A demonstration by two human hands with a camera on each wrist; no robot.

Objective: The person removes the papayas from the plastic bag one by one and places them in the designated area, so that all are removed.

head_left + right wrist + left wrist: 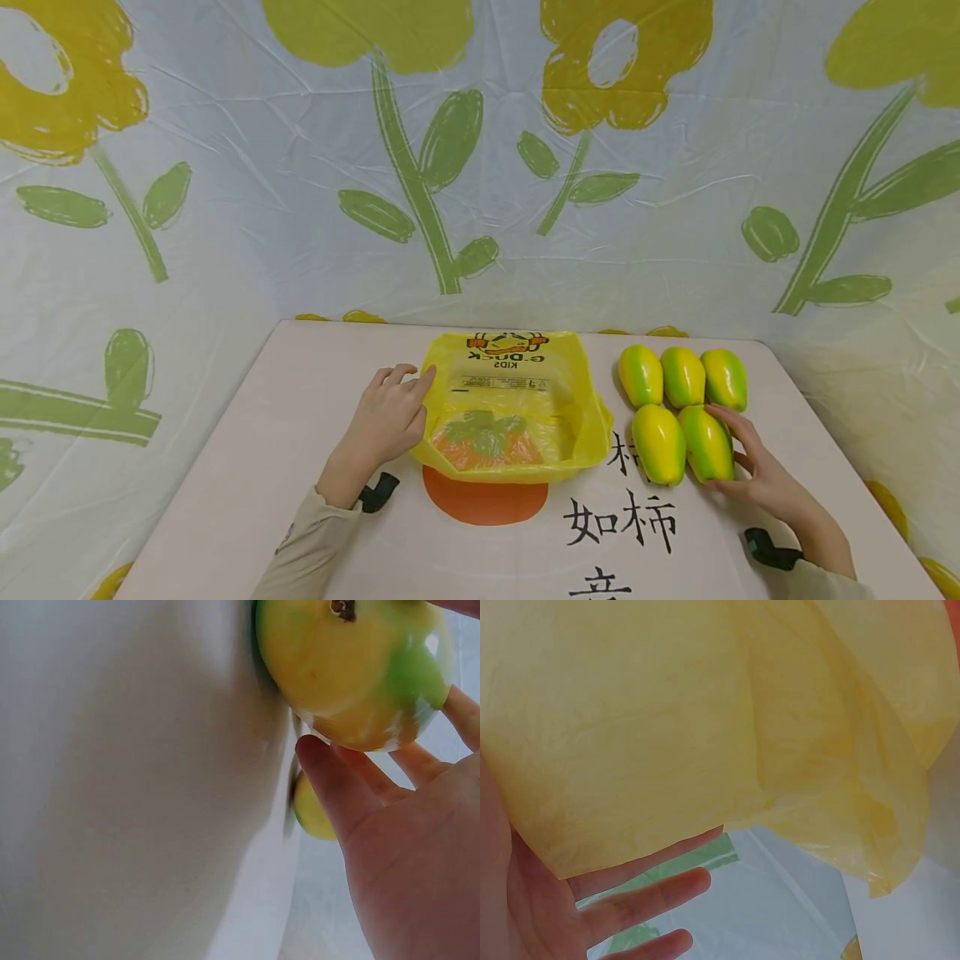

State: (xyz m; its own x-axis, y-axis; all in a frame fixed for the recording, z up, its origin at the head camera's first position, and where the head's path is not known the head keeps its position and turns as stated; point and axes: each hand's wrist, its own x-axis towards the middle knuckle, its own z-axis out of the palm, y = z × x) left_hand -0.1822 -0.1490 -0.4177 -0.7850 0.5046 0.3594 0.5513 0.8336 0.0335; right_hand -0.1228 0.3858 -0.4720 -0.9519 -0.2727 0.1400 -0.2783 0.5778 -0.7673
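A yellow plastic bag (577, 367) with a printed duck face and lettering lies spread in the middle of the table, its mouth toward me. My left hand (386, 417) touches the bag's left edge. Its fingers (645, 900) are straight in the left wrist view, one of them partly behind the film; the thumb's tip is hidden. On the right my right hand (768, 475) grips a yellow-green papaya (708, 442), with the thumb at its near end and fingers round the far end. Beside it lies another papaya (658, 444).
Behind these two, more papayas (682, 377) lie in a row. The pale table (322, 383) bears black characters (648, 521) and an orange print (487, 500), partly covered by the bag. A flower-patterned cloth (510, 267) hangs behind the table and on both sides.
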